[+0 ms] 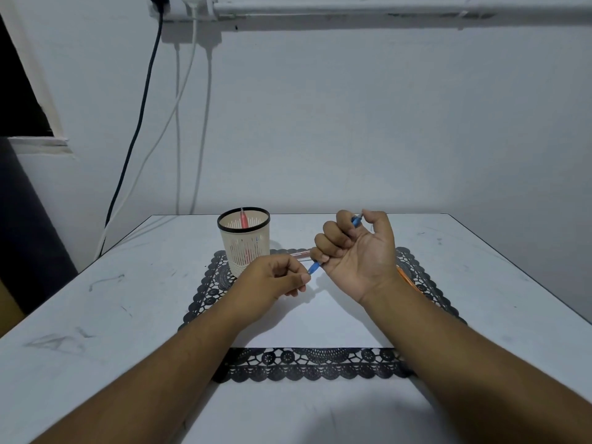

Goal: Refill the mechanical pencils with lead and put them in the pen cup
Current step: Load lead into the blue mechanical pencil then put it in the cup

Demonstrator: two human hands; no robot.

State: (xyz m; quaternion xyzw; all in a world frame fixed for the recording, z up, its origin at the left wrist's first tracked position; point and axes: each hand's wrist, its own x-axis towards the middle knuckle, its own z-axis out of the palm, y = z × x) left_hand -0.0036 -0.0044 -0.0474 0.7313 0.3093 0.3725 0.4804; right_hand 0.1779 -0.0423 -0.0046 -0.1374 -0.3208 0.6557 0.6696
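My right hand (355, 251) grips a blue mechanical pencil (315, 267) in a fist, palm turned up, above the black lace mat (307, 363). The pencil's tip pokes out above my thumb and its rear end points down-left. My left hand (275, 277) pinches at that rear end with thumb and forefinger; whether it holds a lead or the cap is too small to tell. A cream pen cup (245, 241) with a black rim stands at the mat's back left with a red pencil (243, 217) inside. A clear lead case (299, 254) lies behind my hands.
A white sheet of paper (314, 318) lies on the mat. An orange pencil (407, 278) shows from under my right wrist. The white table (96, 315) ends at the wall behind, with cables (179, 139) hanging at the back left.
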